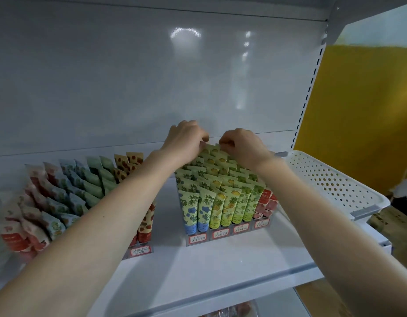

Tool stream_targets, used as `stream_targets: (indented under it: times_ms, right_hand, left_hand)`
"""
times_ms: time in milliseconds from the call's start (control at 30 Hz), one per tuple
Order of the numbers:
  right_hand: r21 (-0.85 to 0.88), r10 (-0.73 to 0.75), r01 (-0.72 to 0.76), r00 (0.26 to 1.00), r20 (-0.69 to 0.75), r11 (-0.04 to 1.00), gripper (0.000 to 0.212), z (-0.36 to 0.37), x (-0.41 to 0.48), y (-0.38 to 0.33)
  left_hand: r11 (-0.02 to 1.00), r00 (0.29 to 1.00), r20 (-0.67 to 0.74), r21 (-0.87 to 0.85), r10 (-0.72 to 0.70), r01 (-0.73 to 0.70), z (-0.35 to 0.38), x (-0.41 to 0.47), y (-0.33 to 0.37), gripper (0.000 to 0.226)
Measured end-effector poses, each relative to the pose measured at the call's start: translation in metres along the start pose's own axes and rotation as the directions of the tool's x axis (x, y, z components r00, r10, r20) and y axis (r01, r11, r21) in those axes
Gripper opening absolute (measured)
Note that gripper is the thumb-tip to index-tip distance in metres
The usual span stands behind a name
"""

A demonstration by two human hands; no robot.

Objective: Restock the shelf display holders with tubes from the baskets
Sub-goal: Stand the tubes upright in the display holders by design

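Note:
Two clear display holders stand on the white shelf (221, 266). The right holder (227, 235) is packed with rows of upright tubes: blue-flower, yellow pineapple, green and red ones. Both my hands reach to its back row. My left hand (184, 140) pinches the top of a yellow tube (209, 150) there. My right hand (240, 144) pinches the top edge of the neighbouring yellow tube (218, 149). The left holder (138, 251) holds rows of red, blue, green and strawberry tubes, partly hidden by my left forearm.
A white perforated tray (330, 177) sits at the shelf's right end, beside a yellow wall (362, 115). The shelf's white back panel (152, 76) rises behind the holders. A lower shelf with packaged goods (234, 311) shows at the bottom edge. No basket is in view.

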State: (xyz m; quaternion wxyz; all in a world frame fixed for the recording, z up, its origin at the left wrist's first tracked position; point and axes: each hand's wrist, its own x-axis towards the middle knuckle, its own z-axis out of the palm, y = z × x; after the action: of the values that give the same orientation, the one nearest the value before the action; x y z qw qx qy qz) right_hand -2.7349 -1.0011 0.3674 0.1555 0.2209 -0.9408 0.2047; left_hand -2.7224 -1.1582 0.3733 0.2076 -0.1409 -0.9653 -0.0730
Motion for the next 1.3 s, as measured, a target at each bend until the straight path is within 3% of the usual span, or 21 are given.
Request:
stream_targets:
  times_ms: [133,367,533,800,1133,1300]
  right_hand:
    - [-0.067,-0.001,0.002,1.0,0.015,0.998,0.022,0.003,0.008,0.001]
    - [-0.006,-0.014,0.014,0.998,0.057,1.0,0.019,0.005,0.011,0.006]
    - [0.154,0.068,-0.058,0.996,-0.058,0.986,0.022,-0.029,0.002,0.03]
    - [0.081,0.086,-0.083,0.996,-0.039,0.993,0.019,-0.032,-0.016,0.049]
    - [-0.058,-0.022,0.023,0.999,0.027,0.998,0.023,-0.017,0.001,0.046]
    - [-0.08,-0.029,0.031,0.999,0.027,0.996,0.023,-0.015,0.005,0.046]
  left_hand:
    - [0.999,0.997,0.07,0.028,-0.024,0.023,0.005,0.003,-0.006,0.025]
    - [0.999,0.995,0.087,0.003,-0.046,0.046,0.009,0.004,-0.007,0.026]
    - [0.988,0.998,-0.047,-0.151,-0.042,0.035,0.006,0.002,-0.012,0.031]
    - [0.977,0.997,-0.078,-0.212,0.004,-0.021,0.005,0.007,0.009,0.026]
    - [0.99,0.993,0.093,-0.125,0.073,-0.061,0.018,0.024,0.021,0.023]
    - [0.994,0.994,0.077,-0.091,0.071,-0.064,0.02,0.026,0.023,0.023]
